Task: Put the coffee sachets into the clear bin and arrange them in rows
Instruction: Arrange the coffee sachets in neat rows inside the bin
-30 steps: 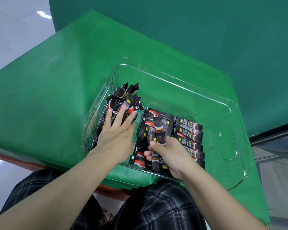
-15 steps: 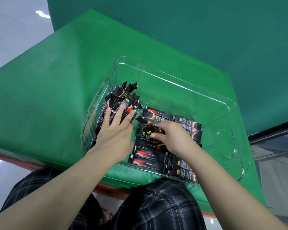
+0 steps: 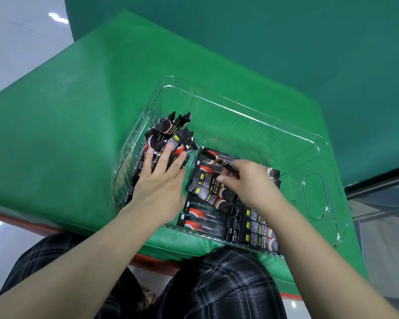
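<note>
1. The right hand has its fingers curled down onto the middle row of sachets. They seem to pinch one thin sachet at the far end of that row, but the hand hides part of it, so I cannot be sure.
2. A second ago this hand was at the near edge of the bin, holding a sachet standing up. Now it has moved to the far end of the row, and the sachet lies nearly flat.
3. The left hand has not moved. Its fingers are straight and press flat on the loose pile of sachets in the left part of the bin.
4. The clear bin sits on the green worktop. The right row of sachets lies just beside the middle row.
5. What this means: I think one more sachet is being put in the middle row. One sachet in that row lies a bit crooked. The pile on the left is still messy, so lots of work is left.
</note>
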`<state>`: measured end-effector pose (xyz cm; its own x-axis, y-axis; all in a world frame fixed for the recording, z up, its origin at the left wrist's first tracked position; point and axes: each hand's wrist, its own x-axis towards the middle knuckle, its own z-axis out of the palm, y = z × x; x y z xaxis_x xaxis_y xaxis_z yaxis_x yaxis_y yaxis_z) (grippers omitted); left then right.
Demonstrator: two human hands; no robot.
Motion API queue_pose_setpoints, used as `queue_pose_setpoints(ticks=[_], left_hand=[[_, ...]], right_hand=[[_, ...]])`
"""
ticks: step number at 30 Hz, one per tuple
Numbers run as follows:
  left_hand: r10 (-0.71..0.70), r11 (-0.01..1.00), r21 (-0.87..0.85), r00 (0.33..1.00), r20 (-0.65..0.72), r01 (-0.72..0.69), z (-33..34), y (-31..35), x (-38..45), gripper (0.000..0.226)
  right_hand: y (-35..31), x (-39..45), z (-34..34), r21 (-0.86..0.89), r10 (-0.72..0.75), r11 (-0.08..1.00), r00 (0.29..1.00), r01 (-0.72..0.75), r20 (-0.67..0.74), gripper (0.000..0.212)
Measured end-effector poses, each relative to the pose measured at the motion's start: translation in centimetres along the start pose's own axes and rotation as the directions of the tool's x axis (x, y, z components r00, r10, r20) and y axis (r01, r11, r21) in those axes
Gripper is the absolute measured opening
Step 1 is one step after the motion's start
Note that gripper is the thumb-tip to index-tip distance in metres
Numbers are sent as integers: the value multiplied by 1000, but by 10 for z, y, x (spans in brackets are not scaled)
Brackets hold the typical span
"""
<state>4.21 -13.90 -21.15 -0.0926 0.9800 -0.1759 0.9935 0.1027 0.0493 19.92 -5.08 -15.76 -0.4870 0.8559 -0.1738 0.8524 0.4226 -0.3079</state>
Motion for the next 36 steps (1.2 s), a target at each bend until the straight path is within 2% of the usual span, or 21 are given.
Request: queue_pose_setpoints(ticks=[3, 6, 19, 24, 31, 36], left_hand=[[-1, 1000, 2, 1000, -4, 1, 0, 0, 0, 65], [-1, 1000, 5, 1000, -8, 1, 0, 0, 0, 64], [7, 1000, 18, 1000, -17, -7, 2, -1, -1, 67], [4, 1000, 12, 1000, -9, -3, 1, 0, 0, 66], [4, 1000, 14, 1000, -9, -4, 1, 0, -1, 66], [3, 1000, 14, 1000, -16, -3, 2, 0, 0, 63]], right_hand=[[2, -13, 17, -104, -29, 994, 997, 36, 77, 32], [2, -20, 28, -165, -77, 982, 994, 89, 79, 46], [5, -22, 35, -233, -173, 953, 979, 194, 109, 38], [5, -15, 31, -170, -125, 978, 992, 123, -4, 38], [3, -6, 31, -160, -72, 983, 994, 84, 81, 43], [4, -10, 27, -107, -17, 994, 999, 22, 42, 38]])
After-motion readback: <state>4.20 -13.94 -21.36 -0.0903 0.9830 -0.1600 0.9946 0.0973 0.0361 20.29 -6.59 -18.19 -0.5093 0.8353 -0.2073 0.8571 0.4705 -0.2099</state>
